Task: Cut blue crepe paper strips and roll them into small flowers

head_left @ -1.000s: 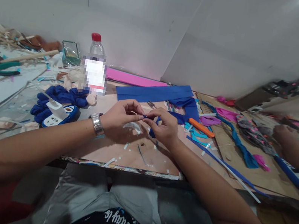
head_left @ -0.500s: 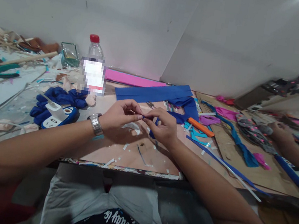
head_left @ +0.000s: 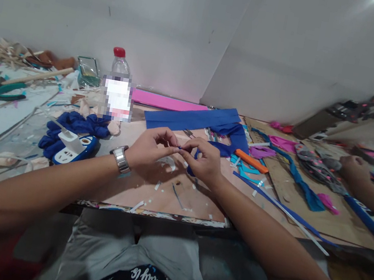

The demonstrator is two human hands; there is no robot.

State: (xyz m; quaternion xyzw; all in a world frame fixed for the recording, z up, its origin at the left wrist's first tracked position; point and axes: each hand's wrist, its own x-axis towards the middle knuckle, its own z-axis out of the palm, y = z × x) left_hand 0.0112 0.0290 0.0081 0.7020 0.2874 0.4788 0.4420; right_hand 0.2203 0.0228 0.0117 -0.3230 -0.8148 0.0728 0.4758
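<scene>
My left hand [head_left: 154, 148] and my right hand [head_left: 204, 159] meet tip to tip over the middle of the table. Between their pinched fingers is the end of a blue fabric strip [head_left: 191, 167], part of which hangs below my right palm. Most of the held piece is hidden by my fingers. Behind my hands lies a wide flat band of blue fabric [head_left: 190, 118], its right end folding round towards me. An orange cutter [head_left: 251, 161] rests to the right of my right hand.
Left are a power strip [head_left: 76, 150] with a white plug, bunched blue fabric [head_left: 84, 125], green-handled pliers [head_left: 4, 93] and a red-capped bottle [head_left: 120, 52]. On the right, cardboard [head_left: 279, 189] bears teal and pink fabric strips; a co-worker's hand [head_left: 354, 170] is beyond it.
My hands keep pinching the blue fabric at nearly the same spot, with slight finger shifts. The whole view has moved a little; objects on the table stay put.
</scene>
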